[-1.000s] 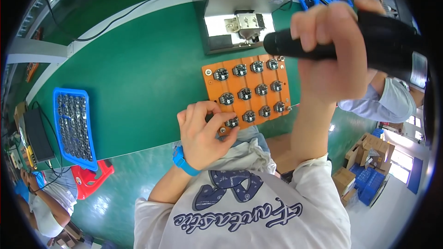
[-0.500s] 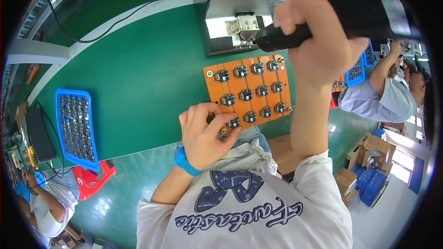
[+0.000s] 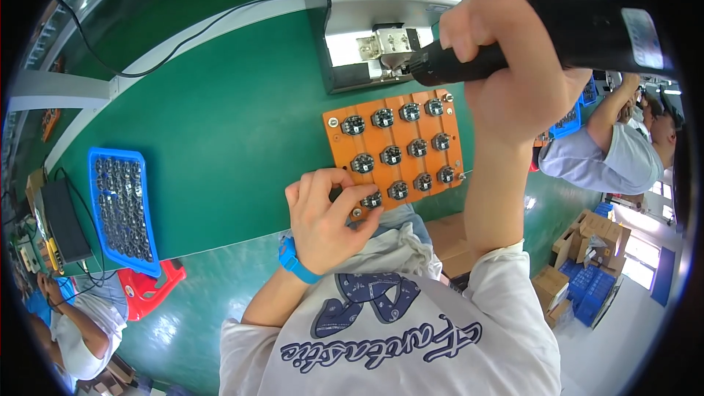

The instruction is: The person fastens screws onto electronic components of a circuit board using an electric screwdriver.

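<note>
My right hand [image 3: 513, 66] is wrapped round a black electric screwdriver [image 3: 587, 22], held almost level. The screwdriver's nose is at a small metal block [image 3: 396, 42] on the front of a silver-and-black bench machine [image 3: 400, 0]; whether its tip touches the block cannot be made out. Below the machine lies an orange fixture board [image 3: 400, 136] with rows of small round black-and-silver parts set in it. My left hand [image 3: 324, 213], wearing a blue wristband, is at the board's near left corner. Its thumb and index finger close round the corner part [image 3: 372, 199], which still sits in the board.
At the left of the green table [image 3: 220, 125] stands a blue tray [image 3: 150, 213] full of similar parts. A black cable [image 3: 183, 38] runs along the table's back. A red stool [image 3: 155, 290] and co-workers are at both sides; cardboard boxes [image 3: 590, 238] are stacked to the right.
The whole view has shifted slightly downward. Both hands keep their places, the left at the board's corner and the right with the screwdriver at the machine.
</note>
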`<action>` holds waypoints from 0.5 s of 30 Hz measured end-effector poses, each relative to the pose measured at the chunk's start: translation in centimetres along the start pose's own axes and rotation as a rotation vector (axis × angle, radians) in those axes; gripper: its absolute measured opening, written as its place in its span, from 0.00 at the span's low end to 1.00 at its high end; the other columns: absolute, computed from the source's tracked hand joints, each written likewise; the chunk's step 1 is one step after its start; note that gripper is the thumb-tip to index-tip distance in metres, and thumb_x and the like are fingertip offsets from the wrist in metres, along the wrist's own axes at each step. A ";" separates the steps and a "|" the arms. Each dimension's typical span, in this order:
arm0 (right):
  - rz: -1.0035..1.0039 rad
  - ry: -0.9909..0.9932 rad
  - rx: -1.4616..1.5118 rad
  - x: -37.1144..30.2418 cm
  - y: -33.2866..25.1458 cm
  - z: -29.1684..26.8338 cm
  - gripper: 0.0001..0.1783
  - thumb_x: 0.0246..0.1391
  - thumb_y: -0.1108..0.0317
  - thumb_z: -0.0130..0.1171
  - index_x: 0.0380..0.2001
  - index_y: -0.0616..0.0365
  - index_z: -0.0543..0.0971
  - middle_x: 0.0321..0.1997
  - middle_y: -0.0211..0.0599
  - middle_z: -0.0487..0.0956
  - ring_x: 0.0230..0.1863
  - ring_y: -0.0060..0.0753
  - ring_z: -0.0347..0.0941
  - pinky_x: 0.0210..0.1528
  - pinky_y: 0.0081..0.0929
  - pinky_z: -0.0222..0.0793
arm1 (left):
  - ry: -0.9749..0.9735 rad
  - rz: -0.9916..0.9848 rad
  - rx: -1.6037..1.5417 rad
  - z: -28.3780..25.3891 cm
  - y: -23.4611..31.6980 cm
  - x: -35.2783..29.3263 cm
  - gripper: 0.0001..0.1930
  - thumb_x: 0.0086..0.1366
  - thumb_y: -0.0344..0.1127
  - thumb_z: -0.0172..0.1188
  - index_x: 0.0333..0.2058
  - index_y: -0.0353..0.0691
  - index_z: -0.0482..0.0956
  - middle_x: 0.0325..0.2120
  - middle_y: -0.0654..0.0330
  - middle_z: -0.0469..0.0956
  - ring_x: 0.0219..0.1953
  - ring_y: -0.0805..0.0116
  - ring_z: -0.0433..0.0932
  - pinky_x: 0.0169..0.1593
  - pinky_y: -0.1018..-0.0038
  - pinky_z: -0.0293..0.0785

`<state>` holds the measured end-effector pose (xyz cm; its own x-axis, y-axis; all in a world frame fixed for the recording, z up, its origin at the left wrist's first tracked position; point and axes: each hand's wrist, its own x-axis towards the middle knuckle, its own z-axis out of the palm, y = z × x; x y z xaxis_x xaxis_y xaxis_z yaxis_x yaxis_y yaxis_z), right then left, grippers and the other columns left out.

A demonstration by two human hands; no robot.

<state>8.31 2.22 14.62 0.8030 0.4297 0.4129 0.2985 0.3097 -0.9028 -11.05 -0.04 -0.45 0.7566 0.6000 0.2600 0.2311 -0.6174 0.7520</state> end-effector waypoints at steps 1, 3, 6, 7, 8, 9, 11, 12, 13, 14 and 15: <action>0.028 0.039 -0.006 -0.2 -0.4 0.5 0.15 0.57 0.83 0.57 0.48 0.65 0.70 0.17 0.34 0.72 0.15 0.25 0.68 0.23 0.25 0.68 | -0.004 0.004 -0.001 0.0 0.1 0.1 0.19 0.43 0.34 0.78 0.38 0.51 0.88 0.39 0.64 0.73 0.39 0.64 0.72 0.49 0.66 0.61; 0.016 0.008 0.067 0.1 -0.2 0.5 0.17 0.57 0.85 0.56 0.49 0.66 0.70 0.18 0.34 0.72 0.16 0.25 0.68 0.23 0.25 0.68 | -0.016 -0.028 -0.002 -0.1 0.3 0.1 0.19 0.43 0.35 0.78 0.38 0.52 0.88 0.37 0.67 0.73 0.43 0.63 0.73 0.49 0.64 0.61; 0.047 -0.004 0.043 0.6 0.8 0.4 0.17 0.55 0.87 0.57 0.48 0.66 0.70 0.19 0.33 0.73 0.15 0.24 0.69 0.22 0.24 0.67 | -0.012 0.004 0.008 -0.1 0.3 0.3 0.19 0.43 0.34 0.78 0.38 0.50 0.88 0.38 0.64 0.73 0.39 0.65 0.72 0.48 0.66 0.61; 0.067 -0.015 0.034 0.8 1.4 0.3 0.18 0.54 0.88 0.57 0.47 0.65 0.71 0.20 0.33 0.74 0.15 0.24 0.69 0.21 0.24 0.67 | -0.013 0.005 0.013 0.0 0.2 0.2 0.19 0.43 0.34 0.78 0.38 0.50 0.88 0.38 0.64 0.73 0.39 0.65 0.72 0.48 0.66 0.61; 0.064 -0.009 0.035 1.5 2.8 0.1 0.18 0.54 0.88 0.57 0.47 0.65 0.71 0.20 0.33 0.74 0.15 0.24 0.69 0.21 0.24 0.67 | -0.015 0.006 0.011 0.0 0.2 0.2 0.19 0.42 0.34 0.78 0.38 0.50 0.88 0.38 0.64 0.73 0.39 0.65 0.72 0.48 0.66 0.61; -0.116 -0.239 0.581 2.6 4.9 0.0 0.17 0.54 0.88 0.57 0.47 0.66 0.70 0.19 0.33 0.74 0.15 0.24 0.69 0.21 0.24 0.67 | -0.016 0.008 0.008 0.0 0.3 0.2 0.19 0.42 0.34 0.78 0.38 0.50 0.88 0.38 0.64 0.72 0.39 0.65 0.72 0.48 0.66 0.61; -0.299 -0.473 1.128 2.7 4.9 0.2 0.17 0.55 0.88 0.56 0.46 0.66 0.70 0.19 0.33 0.73 0.15 0.24 0.69 0.21 0.24 0.67 | -0.021 -0.005 0.013 0.0 0.3 0.1 0.19 0.43 0.35 0.78 0.38 0.51 0.87 0.38 0.66 0.73 0.41 0.64 0.72 0.48 0.65 0.61; -0.184 -0.289 0.752 1.6 2.8 0.1 0.17 0.55 0.88 0.56 0.47 0.66 0.70 0.18 0.32 0.73 0.15 0.24 0.69 0.22 0.24 0.67 | -0.026 -0.018 0.015 0.0 0.3 0.1 0.19 0.44 0.35 0.78 0.38 0.52 0.87 0.38 0.67 0.73 0.43 0.64 0.73 0.49 0.65 0.61; -0.070 -0.106 0.372 0.5 0.4 0.1 0.17 0.55 0.88 0.55 0.47 0.66 0.70 0.18 0.32 0.73 0.15 0.24 0.69 0.22 0.24 0.67 | -0.028 -0.017 0.017 0.0 0.2 0.0 0.19 0.44 0.35 0.78 0.38 0.52 0.87 0.38 0.67 0.73 0.43 0.64 0.73 0.49 0.65 0.61; 0.043 0.079 -0.008 -0.1 -0.8 0.1 0.16 0.55 0.88 0.54 0.47 0.66 0.70 0.17 0.32 0.72 0.16 0.24 0.69 0.22 0.24 0.67 | -0.027 -0.017 0.022 0.0 0.2 0.0 0.19 0.44 0.35 0.78 0.38 0.52 0.87 0.38 0.66 0.73 0.43 0.64 0.73 0.49 0.65 0.61; 0.042 0.085 -0.007 0.2 -0.1 0.1 0.16 0.55 0.88 0.54 0.47 0.66 0.70 0.17 0.32 0.72 0.16 0.24 0.69 0.22 0.24 0.67 | -0.025 -0.017 0.028 0.0 0.3 0.0 0.19 0.44 0.35 0.78 0.38 0.52 0.87 0.38 0.66 0.73 0.43 0.64 0.73 0.49 0.65 0.61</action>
<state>8.41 2.36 14.81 0.8558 0.3687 0.3628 0.2665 0.2869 -0.9202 -11.01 -0.24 -0.24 0.7675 0.5976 0.2320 0.2604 -0.6214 0.7390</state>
